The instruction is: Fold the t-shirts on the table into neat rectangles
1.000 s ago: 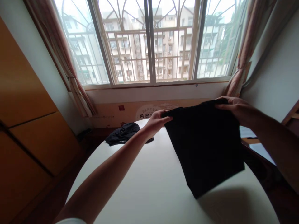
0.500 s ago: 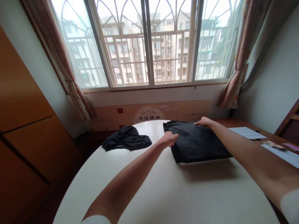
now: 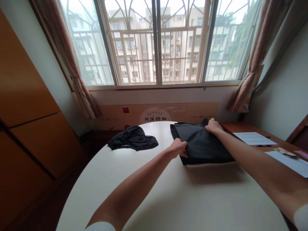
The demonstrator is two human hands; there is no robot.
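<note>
A folded black garment (image 3: 204, 147) lies on the white round table (image 3: 154, 199), its layers stacked in a rough rectangle. What kind of garment it is, I cannot tell. My left hand (image 3: 179, 148) is closed on its left edge, the thumb on top and the fingers partly underneath. At the far right edge, my right hand (image 3: 213, 126) pinches the cloth, which bunches up beside the fingertips. A second black garment (image 3: 132, 138) lies crumpled to the left, apart from both hands.
Right of the table, a brown wooden surface (image 3: 231, 127) bears printed papers (image 3: 255, 138), a dark pen-like item and some small things. A long printed cardboard box (image 3: 115, 112) stands below the window. An orange cabinet (image 3: 33, 141) is on the left.
The cloth at my right hand has risen into a small bunch, and that hand is closed more tightly. My left hand has moved slightly onto the edge. The camera view has shifted a little.
</note>
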